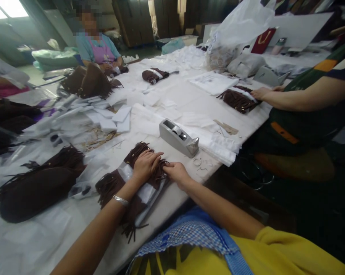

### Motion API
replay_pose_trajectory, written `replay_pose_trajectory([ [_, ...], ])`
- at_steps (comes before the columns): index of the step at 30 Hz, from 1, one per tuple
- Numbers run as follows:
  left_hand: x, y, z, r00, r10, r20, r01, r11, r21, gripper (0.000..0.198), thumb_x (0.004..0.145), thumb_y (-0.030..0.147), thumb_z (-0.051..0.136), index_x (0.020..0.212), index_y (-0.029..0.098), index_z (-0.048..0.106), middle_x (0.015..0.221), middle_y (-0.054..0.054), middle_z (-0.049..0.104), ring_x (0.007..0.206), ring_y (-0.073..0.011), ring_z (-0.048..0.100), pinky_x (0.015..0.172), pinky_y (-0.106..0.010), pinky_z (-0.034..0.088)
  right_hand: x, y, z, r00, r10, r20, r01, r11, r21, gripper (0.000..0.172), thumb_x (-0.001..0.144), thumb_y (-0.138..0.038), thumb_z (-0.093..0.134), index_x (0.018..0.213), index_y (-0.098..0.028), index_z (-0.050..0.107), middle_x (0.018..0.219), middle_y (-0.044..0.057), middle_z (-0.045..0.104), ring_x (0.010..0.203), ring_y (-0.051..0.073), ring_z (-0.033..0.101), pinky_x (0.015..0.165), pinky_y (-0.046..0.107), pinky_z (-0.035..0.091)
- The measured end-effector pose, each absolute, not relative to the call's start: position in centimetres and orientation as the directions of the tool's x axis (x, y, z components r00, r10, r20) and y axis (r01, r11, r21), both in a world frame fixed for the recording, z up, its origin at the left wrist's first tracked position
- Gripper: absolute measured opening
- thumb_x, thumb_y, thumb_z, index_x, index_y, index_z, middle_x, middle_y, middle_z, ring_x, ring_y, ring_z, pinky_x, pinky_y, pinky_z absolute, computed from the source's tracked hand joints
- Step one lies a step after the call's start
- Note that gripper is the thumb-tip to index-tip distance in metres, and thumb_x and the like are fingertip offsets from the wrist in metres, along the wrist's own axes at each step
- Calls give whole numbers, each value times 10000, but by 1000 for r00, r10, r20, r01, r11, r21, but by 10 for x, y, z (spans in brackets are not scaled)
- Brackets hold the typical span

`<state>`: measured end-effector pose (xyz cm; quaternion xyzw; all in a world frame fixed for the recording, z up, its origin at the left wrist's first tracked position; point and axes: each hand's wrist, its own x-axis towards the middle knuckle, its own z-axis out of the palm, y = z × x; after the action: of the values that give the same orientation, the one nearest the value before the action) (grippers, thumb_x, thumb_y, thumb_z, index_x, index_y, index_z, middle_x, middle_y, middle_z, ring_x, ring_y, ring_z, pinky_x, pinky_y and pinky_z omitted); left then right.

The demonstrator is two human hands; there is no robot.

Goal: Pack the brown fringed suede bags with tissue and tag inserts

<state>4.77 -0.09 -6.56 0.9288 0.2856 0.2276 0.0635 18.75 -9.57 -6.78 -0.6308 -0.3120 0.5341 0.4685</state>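
Left hand (pixel 144 165) lies flat, fingers outstretched, across the brown fringed bag (pixel 111 186) near the worktop's (pixel 176 196) edge; right hand (pixel 177 173) angles in, fingers curled at the fringe, grip unclear!

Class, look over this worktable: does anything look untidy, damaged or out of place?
Mostly untidiness: white pieces lie jumbled at odd angles, small curled scraps litter the table near the tape dispenser, and white strips seem to overhang the edge. The brown fringed bag under the left hand shows no plain damage.

Bright windows (pixel 15 7) stand beyond a broad white table (pixel 184 91).
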Motion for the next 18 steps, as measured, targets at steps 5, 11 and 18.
replay_pose_trajectory([
  [5,47,2,-67,711,564,420,499,-826,264,327,1022,317,402,1168,217,678,1015,-41,763,944,-188,693,1089,-418,414,177,-94,-66,306,864,-401,-182,-360,-915,140,700,-292,593,712,-153,610,539,-57,537,451,69,386,436,196,265],
  [11,46,0,-66,698,563,443,501,-826,259,313,1011,316,429,1147,194,684,997,-55,757,927,-187,689,1085,-394,421,191,-109,-66,283,883,-375,-103,-361,-927,96,683,-240,640,665,-173,574,480,-71,530,413,82,459,429,190,313],
  [18,47,0,-65,693,562,451,486,-827,283,294,1001,317,454,1103,196,703,966,-46,758,900,-180,685,1075,-378,435,210,-128,-63,182,977,-113,329,-169,-929,99,791,-215,614,699,-180,609,534,-54,564,502,95,518,518,192,362],
])
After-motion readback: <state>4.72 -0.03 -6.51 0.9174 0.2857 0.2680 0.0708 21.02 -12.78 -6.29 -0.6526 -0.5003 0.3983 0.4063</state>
